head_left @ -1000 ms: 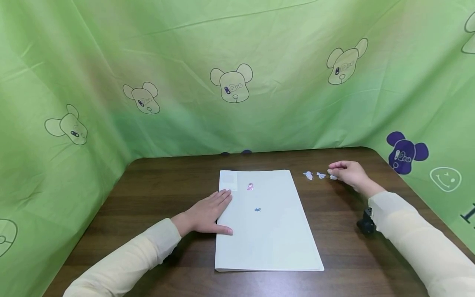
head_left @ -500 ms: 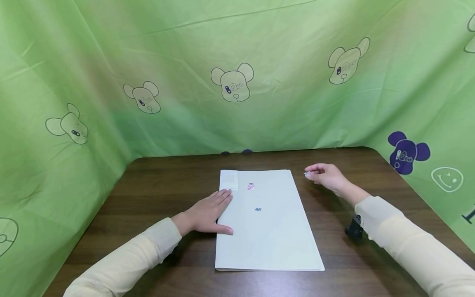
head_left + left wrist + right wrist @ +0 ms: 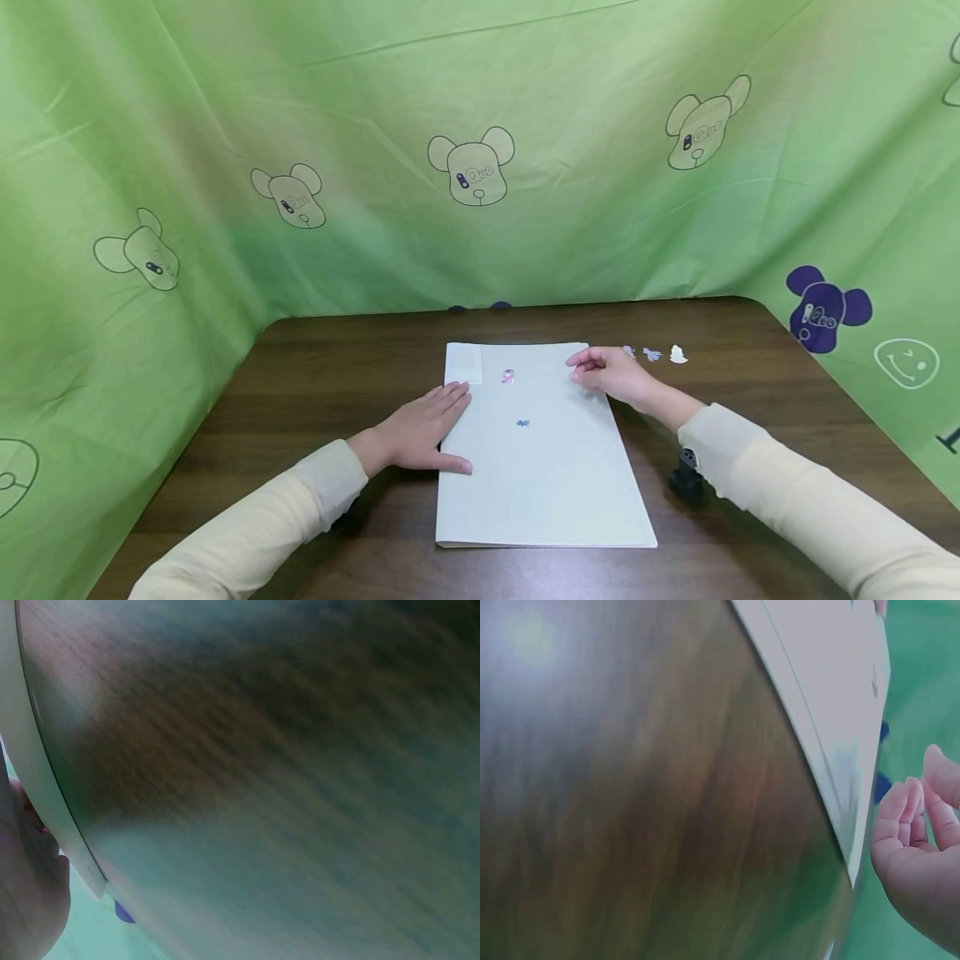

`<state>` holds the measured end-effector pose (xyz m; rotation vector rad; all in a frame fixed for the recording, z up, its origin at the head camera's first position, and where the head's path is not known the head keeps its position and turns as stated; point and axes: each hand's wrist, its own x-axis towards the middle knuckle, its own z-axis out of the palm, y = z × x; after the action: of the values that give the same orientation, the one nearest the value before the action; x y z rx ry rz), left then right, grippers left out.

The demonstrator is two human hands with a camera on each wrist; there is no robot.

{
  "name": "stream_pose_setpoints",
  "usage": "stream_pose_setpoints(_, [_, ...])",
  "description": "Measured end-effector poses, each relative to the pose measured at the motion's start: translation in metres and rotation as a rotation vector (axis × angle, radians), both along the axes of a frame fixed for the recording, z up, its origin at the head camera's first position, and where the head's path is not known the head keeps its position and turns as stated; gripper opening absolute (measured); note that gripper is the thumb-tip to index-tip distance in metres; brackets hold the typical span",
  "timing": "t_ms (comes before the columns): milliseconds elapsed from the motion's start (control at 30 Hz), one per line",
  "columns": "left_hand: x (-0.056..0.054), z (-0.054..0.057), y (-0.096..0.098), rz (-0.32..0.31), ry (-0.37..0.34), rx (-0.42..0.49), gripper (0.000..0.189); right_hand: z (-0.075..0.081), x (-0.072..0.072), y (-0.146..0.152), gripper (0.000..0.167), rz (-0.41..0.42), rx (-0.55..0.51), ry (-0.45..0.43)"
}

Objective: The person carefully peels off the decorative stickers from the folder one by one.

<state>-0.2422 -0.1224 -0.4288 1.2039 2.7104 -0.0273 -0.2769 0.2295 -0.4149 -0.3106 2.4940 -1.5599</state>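
My left hand rests flat along the left side of a white folder, fingers straight and thumb spread. A small pink figure sticker and a small blue one are on its cover. Over the folder's upper right edge is my right hand, its fingers loosely bent and nothing visible in it. In the right wrist view, the thumb of the right hand is close to the bent fingers. Right of that hand lie two lilac-blue cutouts, one fully visible, and a white cutout.
A dark brown wooden table bears everything. Behind and beside it hangs a green cloth printed with bear heads. A pale label sits at the folder's upper left. A black wrist camera hangs below the right sleeve.
My right hand has moved left from the cutouts to the folder's upper right edge, uncovering the white cutout. The left hand has stayed in place.
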Motion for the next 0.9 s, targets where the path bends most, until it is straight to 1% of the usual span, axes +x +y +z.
stream_pose_setpoints(233, [0.0,-0.001,-0.001,-0.004,0.006,0.001,0.111,-0.005,0.005,-0.023,0.029,0.083,-0.039,-0.027])
stream_pose_setpoints(433, [0.0,-0.001,-0.001,-0.005,0.012,-0.002,0.111,-0.009,0.011,-0.038,0.026,0.185,-0.054,-0.039])
stream_pose_setpoints(567, [0.0,0.0,0.0,-0.002,0.01,0.0,0.111,-0.01,0.015,-0.046,0.024,0.242,-0.018,-0.022])
stream_pose_setpoints(733, [0.0,0.0,0.0,0.003,0.005,-0.001,0.111,-0.013,0.016,-0.052,0.023,0.302,0.027,0.012])
stream_pose_setpoints(900, [0.0,0.0,0.0,0.002,0.004,-0.008,0.111,-0.016,0.016,-0.056,0.023,0.335,0.05,0.025])
